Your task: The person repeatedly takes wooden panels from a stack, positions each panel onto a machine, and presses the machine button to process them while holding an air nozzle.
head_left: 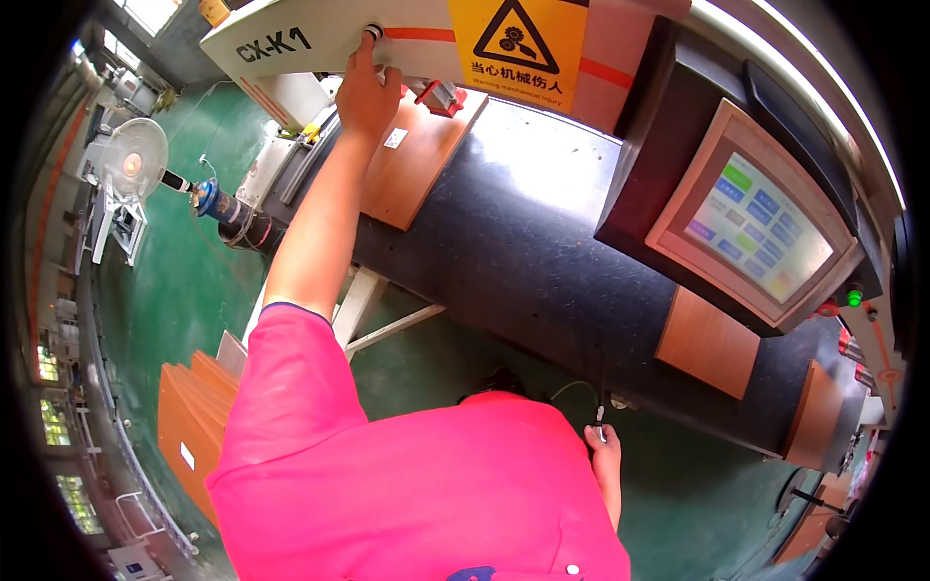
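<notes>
My left hand point(369, 97) reaches up to the white machine beam point(339, 39) marked CX-K1. Its index finger rests on a round push button point(373, 32), and the other fingers are apart with nothing in them. Low by the table edge, my right hand point(605, 455) is closed around a small metal-tipped tool point(600, 418), mostly hidden by the fingers. A thin green hose point(572, 385) shows close to it. Under the beam, near my left hand, a brown wood-look panel point(412, 169) lies on the dark machine table point(513, 232).
A control box with a lit touchscreen point(760, 225) juts over the table at the right. More brown panels point(709, 341) lie beneath it. Several panels point(194, 407) stand stacked at the left. Behind them are a fan point(134, 160) and a blue motor point(218, 203).
</notes>
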Action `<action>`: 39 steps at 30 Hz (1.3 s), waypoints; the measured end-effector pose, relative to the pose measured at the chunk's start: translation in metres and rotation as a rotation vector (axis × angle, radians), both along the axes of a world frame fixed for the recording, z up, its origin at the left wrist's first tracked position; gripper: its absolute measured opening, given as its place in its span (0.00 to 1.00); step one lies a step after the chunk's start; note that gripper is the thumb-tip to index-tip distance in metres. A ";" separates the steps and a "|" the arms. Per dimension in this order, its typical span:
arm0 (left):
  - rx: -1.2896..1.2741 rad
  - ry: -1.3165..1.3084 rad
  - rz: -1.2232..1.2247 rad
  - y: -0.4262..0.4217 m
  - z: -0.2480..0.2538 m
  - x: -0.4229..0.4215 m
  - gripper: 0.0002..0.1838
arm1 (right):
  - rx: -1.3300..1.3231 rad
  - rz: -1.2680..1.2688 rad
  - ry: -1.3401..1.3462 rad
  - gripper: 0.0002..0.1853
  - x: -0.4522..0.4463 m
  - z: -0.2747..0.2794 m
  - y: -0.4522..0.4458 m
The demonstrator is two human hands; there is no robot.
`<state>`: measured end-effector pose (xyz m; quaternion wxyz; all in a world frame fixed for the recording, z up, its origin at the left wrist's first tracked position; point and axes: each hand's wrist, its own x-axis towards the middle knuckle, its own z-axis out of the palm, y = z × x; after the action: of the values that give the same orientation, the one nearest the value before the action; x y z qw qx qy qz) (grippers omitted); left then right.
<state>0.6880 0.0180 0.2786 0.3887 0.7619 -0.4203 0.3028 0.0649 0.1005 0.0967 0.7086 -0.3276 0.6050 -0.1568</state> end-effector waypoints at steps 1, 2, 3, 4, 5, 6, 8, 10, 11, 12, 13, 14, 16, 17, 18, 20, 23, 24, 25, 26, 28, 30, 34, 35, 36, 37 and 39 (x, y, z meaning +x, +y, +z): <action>0.002 -0.010 0.010 -0.001 0.000 0.001 0.32 | 0.006 0.004 0.001 0.08 0.001 0.001 -0.001; 0.004 -0.020 0.021 -0.004 0.000 0.002 0.31 | 0.012 0.008 0.003 0.08 0.003 0.003 -0.002; 0.005 -0.029 0.034 -0.005 0.002 0.001 0.31 | 0.018 0.014 0.005 0.08 0.004 0.005 -0.003; 0.030 0.001 0.030 -0.005 0.005 0.001 0.31 | 0.016 0.023 -0.006 0.08 0.004 0.003 -0.005; 0.054 0.033 0.029 -0.004 0.010 0.001 0.31 | 0.013 0.035 -0.015 0.08 0.003 0.000 -0.006; 0.080 0.067 0.032 0.000 0.011 0.003 0.31 | 0.013 0.051 -0.023 0.08 0.002 -0.004 -0.007; 0.106 0.110 -0.064 0.009 0.002 0.023 0.32 | 0.026 0.107 -0.040 0.08 -0.001 -0.010 -0.010; 0.041 0.118 -0.206 0.018 -0.003 0.025 0.33 | 0.020 0.140 -0.035 0.08 -0.003 -0.008 -0.014; 0.057 0.090 -0.175 0.022 -0.011 0.020 0.29 | 0.010 0.144 -0.024 0.08 -0.002 -0.003 -0.017; 0.002 0.175 -0.223 0.025 -0.029 0.017 0.28 | 0.001 0.144 -0.011 0.08 -0.003 0.002 -0.019; -0.050 0.261 -0.280 0.024 -0.061 0.017 0.27 | 0.001 0.112 -0.031 0.09 -0.006 0.005 -0.020; -0.018 0.289 -0.327 0.018 -0.080 -0.010 0.26 | 0.001 0.078 -0.019 0.10 -0.010 0.011 -0.021; 0.124 0.292 -0.416 0.015 -0.118 -0.099 0.23 | -0.021 -0.028 -0.041 0.11 -0.025 0.027 -0.023; 0.260 0.439 -0.550 0.015 -0.151 -0.143 0.22 | -0.035 -0.091 -0.036 0.12 -0.031 0.036 -0.026; 0.302 0.482 -0.674 0.013 -0.168 -0.195 0.22 | -0.047 -0.158 -0.030 0.13 -0.036 0.046 -0.027; 0.444 0.534 -0.813 -0.001 -0.202 -0.286 0.25 | -0.009 -0.296 0.062 0.15 -0.053 0.050 -0.035; 0.523 0.412 -0.910 -0.051 -0.231 -0.391 0.30 | 0.062 -0.309 0.074 0.14 -0.090 0.037 -0.043; 0.549 0.379 -0.921 -0.064 -0.236 -0.418 0.32 | 0.069 -0.331 0.074 0.14 -0.102 0.036 -0.041; 0.586 0.365 -0.887 -0.077 -0.239 -0.439 0.35 | 0.076 -0.342 0.072 0.14 -0.113 0.038 -0.039; 0.621 0.351 -0.845 -0.094 -0.243 -0.456 0.37 | 0.082 -0.347 0.069 0.14 -0.122 0.041 -0.038; 0.677 0.313 -0.748 -0.117 -0.240 -0.485 0.40 | 0.074 -0.392 0.090 0.12 -0.144 0.047 -0.038; 0.733 0.279 -0.639 -0.131 -0.243 -0.512 0.43 | 0.094 -0.345 0.079 0.12 -0.189 0.040 -0.047; 0.764 0.266 -0.596 -0.118 -0.250 -0.527 0.45 | 0.080 -0.328 0.070 0.12 -0.270 0.036 -0.060; 0.763 0.273 -0.588 -0.107 -0.251 -0.533 0.45 | 0.031 -0.357 0.088 0.12 -0.285 0.032 -0.065; 0.761 0.281 -0.576 -0.095 -0.253 -0.540 0.45 | 0.009 -0.346 0.084 0.11 -0.304 0.027 -0.073; 0.752 0.287 -0.566 -0.084 -0.252 -0.551 0.46 | 0.006 -0.283 0.091 0.11 -0.323 0.026 -0.083; 0.781 0.317 -0.560 -0.052 -0.249 -0.572 0.46 | -0.034 -0.210 0.082 0.11 -0.351 0.025 -0.109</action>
<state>0.1157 -0.0344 0.0301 0.1999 0.7450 -0.6264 -0.1124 -0.2863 -0.0080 0.1219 0.6572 -0.2805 0.6619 -0.2265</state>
